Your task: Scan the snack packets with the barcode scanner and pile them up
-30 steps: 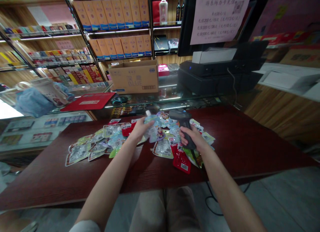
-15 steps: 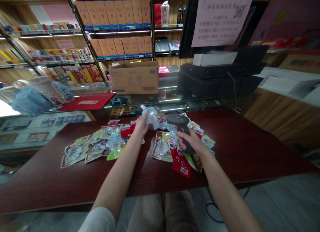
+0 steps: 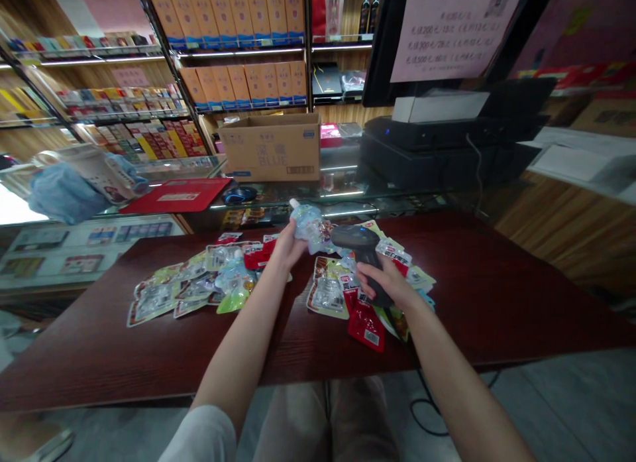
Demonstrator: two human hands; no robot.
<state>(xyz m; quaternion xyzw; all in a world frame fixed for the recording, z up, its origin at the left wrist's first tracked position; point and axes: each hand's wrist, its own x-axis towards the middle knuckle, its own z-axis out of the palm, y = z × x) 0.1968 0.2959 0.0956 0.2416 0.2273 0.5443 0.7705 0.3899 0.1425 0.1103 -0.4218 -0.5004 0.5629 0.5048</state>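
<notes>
My left hand is closed on a pale blue spouted pouch, held above the table with its white cap toward the upper left. My right hand grips the handle of a dark barcode scanner, whose head faces the pouch, close to it. Below the scanner lies a pile of packets, among them a red snack packet and a silver-and-green packet. Left of my left forearm is another pile, with a green-and-blue spouted pouch and a clear-fronted packet.
Behind the dark wooden table runs a glass counter with a cardboard box, a computer mouse, a red folder and a monitor. A black cable hangs below the table's front edge. A foot shows at lower left.
The view has shifted slightly. Both hands keep their hold, with the pouch still in front of the scanner. A foot has come into view at the lower left.
</notes>
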